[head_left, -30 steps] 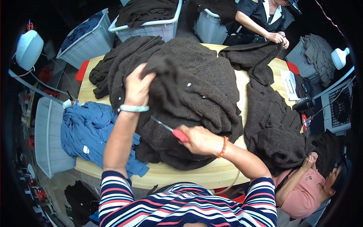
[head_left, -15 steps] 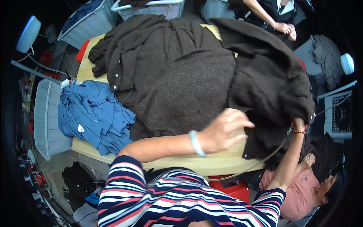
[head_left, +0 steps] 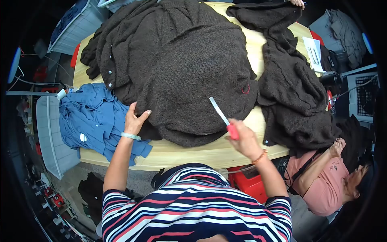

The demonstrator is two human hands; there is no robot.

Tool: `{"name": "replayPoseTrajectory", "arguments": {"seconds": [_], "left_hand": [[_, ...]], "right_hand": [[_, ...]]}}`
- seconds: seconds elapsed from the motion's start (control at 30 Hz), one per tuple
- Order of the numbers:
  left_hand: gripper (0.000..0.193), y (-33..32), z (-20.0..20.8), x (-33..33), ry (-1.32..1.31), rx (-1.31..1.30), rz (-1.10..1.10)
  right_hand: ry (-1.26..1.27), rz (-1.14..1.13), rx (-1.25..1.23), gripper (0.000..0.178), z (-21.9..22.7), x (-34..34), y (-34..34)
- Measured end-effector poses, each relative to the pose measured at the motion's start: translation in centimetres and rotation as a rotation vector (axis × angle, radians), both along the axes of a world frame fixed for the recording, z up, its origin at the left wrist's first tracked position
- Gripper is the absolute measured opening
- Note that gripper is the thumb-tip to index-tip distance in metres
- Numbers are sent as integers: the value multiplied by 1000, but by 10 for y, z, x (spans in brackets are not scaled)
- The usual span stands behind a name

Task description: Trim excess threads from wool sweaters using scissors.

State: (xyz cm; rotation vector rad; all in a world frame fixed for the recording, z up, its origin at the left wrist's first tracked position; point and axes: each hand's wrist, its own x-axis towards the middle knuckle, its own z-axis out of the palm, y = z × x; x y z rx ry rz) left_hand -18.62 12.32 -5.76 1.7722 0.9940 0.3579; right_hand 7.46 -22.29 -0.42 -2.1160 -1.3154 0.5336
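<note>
A large heap of dark brown knit garments (head_left: 193, 72) fills the middle of the table. At its near left edge rests my left hand (head_left: 137, 119), thumb and fingers spread, holding nothing. My right hand (head_left: 246, 139) is closed round the red handle of a tool with a long pale flat blade (head_left: 219, 111). The blade points up and left above the near right part of the heap. A loop of red thread (head_left: 246, 88) lies on the heap's right side. Blue garments (head_left: 90, 117) are piled just left of my left hand.
Another dark knit garment (head_left: 292, 80) lies on the right of the wooden table (head_left: 193, 157); a hand at the far edge and a person in pink (head_left: 322, 183) at the right touch it. A paper sheet (head_left: 312, 54) is beyond, and a red stool (head_left: 246, 183) stands below the near edge.
My left hand has moved left from mid-table to the heap's edge. My right hand has come from the far right to the middle with the red-handled tool. The right-hand garment has moved away from the heap.
</note>
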Motion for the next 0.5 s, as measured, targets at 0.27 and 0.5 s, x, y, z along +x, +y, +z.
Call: {"name": "replayPoseTrajectory", "arguments": {"seconds": [0.27, 0.5], "left_hand": [[36, -2, 98, 34, -295, -566, -73], [30, 43, 176, 96, -823, -897, 158]], "right_hand": [[-58, -79, -5, 56, -40, -1, 13], [23, -384, 356, 32, 92, 124, 56]]}}
